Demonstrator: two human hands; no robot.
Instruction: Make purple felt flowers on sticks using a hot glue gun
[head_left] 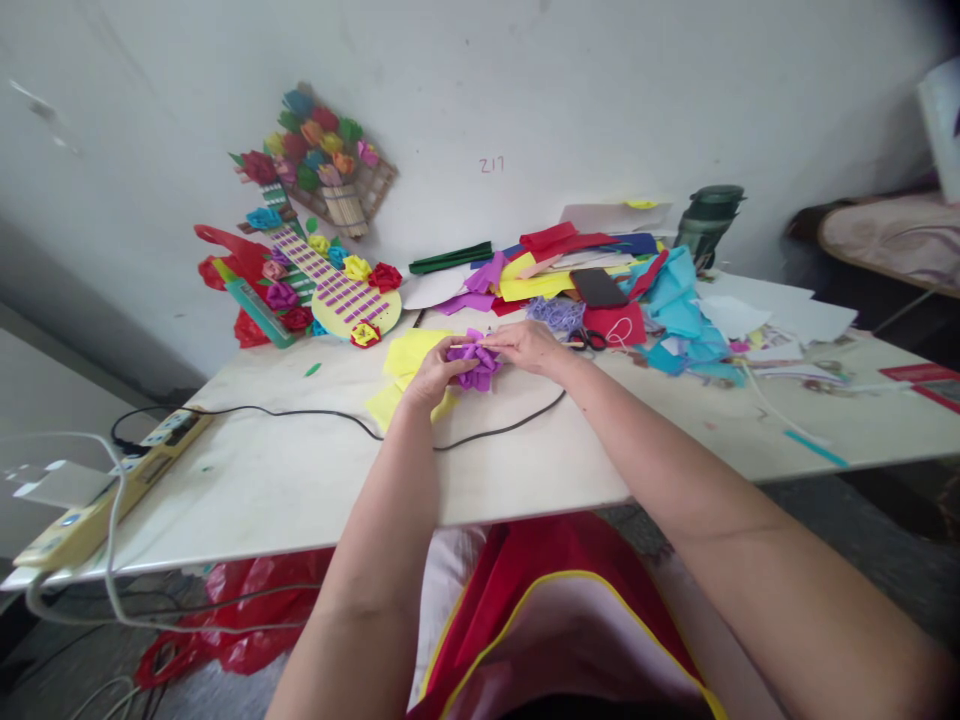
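Observation:
A purple crepe-paper flower (478, 374) is between my two hands over the middle of the table. My left hand (435, 374) is closed on its left side, with the thumb along the petals. My right hand (531, 346) pinches a thin wooden stick (574, 345) that runs across the flower's top; its far end reaches my left fingertips. Yellow crepe paper (409, 358) lies flat beneath and beside my left hand. Just past my right hand are scissors (589, 340) and a tangle of lavender shreds (555, 313).
A black cable (300, 410) crosses the table from a power strip (142, 478). Paper flowers surround a guitar-shaped board (352, 298) at the back left. A phone (598, 288) rests on coloured paper sheets. A dark green bottle (707, 222) stands by the wall.

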